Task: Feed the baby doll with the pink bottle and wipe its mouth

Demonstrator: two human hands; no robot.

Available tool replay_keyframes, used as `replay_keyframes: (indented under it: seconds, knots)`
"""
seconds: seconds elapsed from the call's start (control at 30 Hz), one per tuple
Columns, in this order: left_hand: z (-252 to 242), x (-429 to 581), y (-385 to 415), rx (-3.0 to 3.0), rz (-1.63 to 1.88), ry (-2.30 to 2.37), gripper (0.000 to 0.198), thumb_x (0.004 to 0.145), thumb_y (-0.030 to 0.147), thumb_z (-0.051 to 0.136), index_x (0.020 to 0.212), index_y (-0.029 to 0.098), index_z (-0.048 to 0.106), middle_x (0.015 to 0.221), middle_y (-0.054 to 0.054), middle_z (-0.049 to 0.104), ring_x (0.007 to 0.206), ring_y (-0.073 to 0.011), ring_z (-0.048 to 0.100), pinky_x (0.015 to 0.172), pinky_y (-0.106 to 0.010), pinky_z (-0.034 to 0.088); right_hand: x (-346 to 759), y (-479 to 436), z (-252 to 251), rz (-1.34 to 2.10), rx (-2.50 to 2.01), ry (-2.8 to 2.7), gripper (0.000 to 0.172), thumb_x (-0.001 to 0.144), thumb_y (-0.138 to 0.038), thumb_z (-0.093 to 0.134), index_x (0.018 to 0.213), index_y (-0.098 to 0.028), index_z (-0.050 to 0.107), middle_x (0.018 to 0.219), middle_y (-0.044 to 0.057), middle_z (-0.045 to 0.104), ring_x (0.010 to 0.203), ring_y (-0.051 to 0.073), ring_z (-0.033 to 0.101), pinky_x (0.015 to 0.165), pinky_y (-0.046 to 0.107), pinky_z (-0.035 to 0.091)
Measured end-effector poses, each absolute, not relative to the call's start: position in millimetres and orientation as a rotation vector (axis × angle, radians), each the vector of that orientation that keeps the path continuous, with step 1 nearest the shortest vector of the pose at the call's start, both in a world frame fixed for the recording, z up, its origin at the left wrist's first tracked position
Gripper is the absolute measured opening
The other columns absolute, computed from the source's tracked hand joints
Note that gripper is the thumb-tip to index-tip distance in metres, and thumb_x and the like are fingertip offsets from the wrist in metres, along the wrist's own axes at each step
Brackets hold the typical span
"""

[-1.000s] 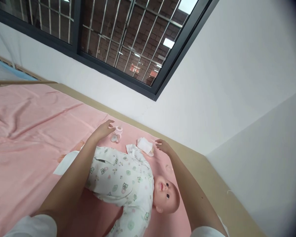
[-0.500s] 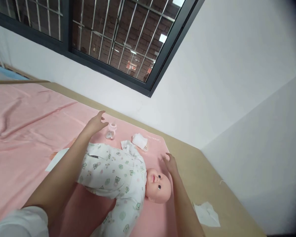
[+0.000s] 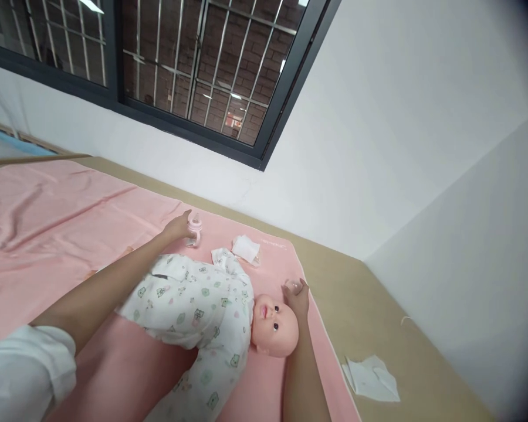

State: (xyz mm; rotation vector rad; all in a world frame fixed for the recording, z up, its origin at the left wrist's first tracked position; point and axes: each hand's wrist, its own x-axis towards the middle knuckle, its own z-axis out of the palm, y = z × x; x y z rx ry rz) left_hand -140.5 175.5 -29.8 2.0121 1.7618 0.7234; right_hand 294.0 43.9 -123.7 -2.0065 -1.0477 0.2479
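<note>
A baby doll (image 3: 202, 308) in a white printed sleepsuit lies on its back on a pink sheet (image 3: 61, 205), head toward the right. My left hand (image 3: 177, 228) reaches over the doll's body, and its fingers close round a small pink-topped baby bottle (image 3: 195, 230) standing beyond the doll. My right hand (image 3: 296, 299) rests just past the doll's head, fingers curled on a small clear cap (image 3: 293, 285) on the sheet. Between the hands, a folded white cloth (image 3: 245, 247) lies by the doll's raised sleeve.
The sheet lies on a tan surface (image 3: 378, 328) that runs to a white wall. Crumpled white tissues (image 3: 370, 378) lie on the tan surface at right. A dark-framed barred window (image 3: 193, 70) is above. A white pad (image 3: 97, 271) shows under my left forearm.
My left hand has moved from beside the bottle onto it. My right hand has drawn back from near the folded cloth to the clear cap by the doll's head.
</note>
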Motion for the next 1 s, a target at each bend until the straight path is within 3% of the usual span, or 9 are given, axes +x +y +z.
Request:
replay_keyframes:
  seconds: [0.2,0.37,0.5,0.6,0.73,0.83,1.0]
  knots:
    - [-40,-129,177,1.975,0.750,1.795,0.087,0.063,0.032,0.068,0.139,0.014,0.031,0.122,-0.015,0.061,0.112,-0.0320,0.058,0.082,-0.031,0.047,288,39,-120,0.225,-1.977,-1.091,0.076,0.070,-0.043,0.051,0.138,-0.014,0.033,0.136,0.018,0.048,0.128,0.032,0.045,0.106,0.040,0.037]
    - [-28,-126,171,1.994,0.773,1.801,0.081,0.063,0.027,0.066,0.136,0.014,0.033,0.116,-0.014,0.064,0.108,-0.0326,0.060,0.081,-0.033,0.047,284,34,-113,0.319,-1.928,-1.014,0.069,0.071,-0.045,0.053,0.133,-0.019,0.038,0.128,0.016,0.054,0.118,0.032,0.052,0.102,0.044,0.039]
    - [-9,-117,151,2.048,0.825,1.765,0.074,0.065,0.027,0.063,0.134,0.018,0.035,0.119,-0.010,0.063,0.107,-0.0304,0.061,0.081,-0.033,0.047,281,33,-103,0.475,-1.638,-0.855,0.066,0.063,-0.045,0.065,0.119,-0.018,0.044,0.117,0.012,0.059,0.104,0.023,0.059,0.093,0.038,0.047]
    - [6,-106,127,2.122,0.926,1.667,0.074,0.065,0.027,0.062,0.133,0.019,0.034,0.121,-0.010,0.061,0.106,-0.0304,0.061,0.081,-0.034,0.047,277,28,-78,0.491,-1.436,-0.817,0.066,0.059,-0.046,0.073,0.112,-0.019,0.046,0.115,0.009,0.059,0.102,0.020,0.060,0.090,0.036,0.048]
    - [23,-87,88,2.254,1.043,1.446,0.075,0.063,0.026,0.061,0.134,0.018,0.036,0.119,-0.011,0.061,0.105,-0.0292,0.060,0.087,-0.036,0.043,256,12,-21,0.539,-1.221,-0.915,0.069,0.061,-0.044,0.076,0.119,-0.024,0.046,0.109,0.005,0.062,0.100,0.018,0.061,0.096,0.038,0.045]
    - [31,-71,59,2.381,1.089,1.320,0.076,0.064,0.026,0.060,0.135,0.015,0.035,0.119,-0.013,0.060,0.109,-0.0294,0.057,0.098,-0.043,0.034,223,-5,19,0.551,-1.112,-1.062,0.061,0.067,-0.043,0.074,0.120,-0.027,0.048,0.114,0.004,0.060,0.102,0.017,0.060,0.096,0.036,0.046]
    - [33,-56,24,2.521,1.116,1.201,0.077,0.065,0.027,0.060,0.137,0.014,0.033,0.110,-0.012,0.061,0.103,-0.0287,0.055,0.094,-0.044,0.030,156,-31,51,0.573,-1.015,-1.313,0.049,0.072,-0.037,0.072,0.115,-0.027,0.050,0.124,0.005,0.054,0.110,0.018,0.058,0.096,0.034,0.048]
